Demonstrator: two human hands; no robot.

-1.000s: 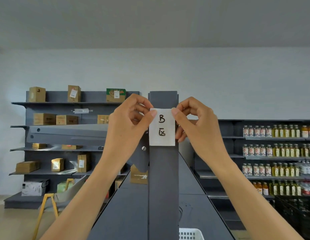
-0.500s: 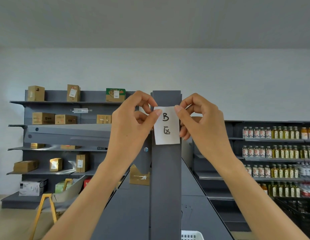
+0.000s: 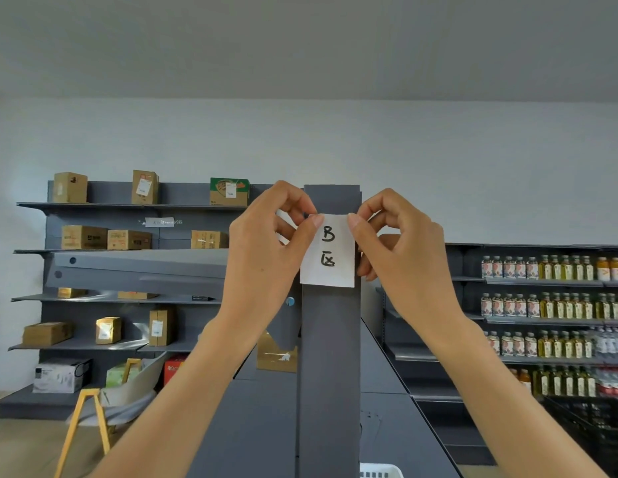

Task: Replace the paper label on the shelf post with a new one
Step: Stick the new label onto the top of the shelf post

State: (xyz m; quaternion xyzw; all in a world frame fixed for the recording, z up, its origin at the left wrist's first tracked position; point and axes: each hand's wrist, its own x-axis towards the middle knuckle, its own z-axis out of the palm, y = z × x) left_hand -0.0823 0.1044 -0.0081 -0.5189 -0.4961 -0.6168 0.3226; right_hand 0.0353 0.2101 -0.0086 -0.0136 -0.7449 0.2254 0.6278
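Note:
A white paper label (image 3: 327, 262) with a handwritten "B" and a character below it lies against the front of the dark grey shelf post (image 3: 330, 357), near the post's top. My left hand (image 3: 266, 250) pinches the label's upper left corner between thumb and fingers. My right hand (image 3: 400, 246) pinches its upper right corner the same way. The label's lower edge hangs free and sits slightly tilted. Whether tape holds the label to the post is hidden behind the fingers.
Grey shelving (image 3: 128, 298) with cardboard boxes stands at the left, and shelves of bottles (image 3: 549, 305) fill the right. A yellow stepladder (image 3: 83, 429) is at the lower left. A white basket (image 3: 380, 471) peeks in at the bottom, and a black crate (image 3: 590, 429) sits at the lower right.
The label and both hands sit slightly higher on the post than a second ago, and the view has shifted a little to the left. Both pinches are unchanged.

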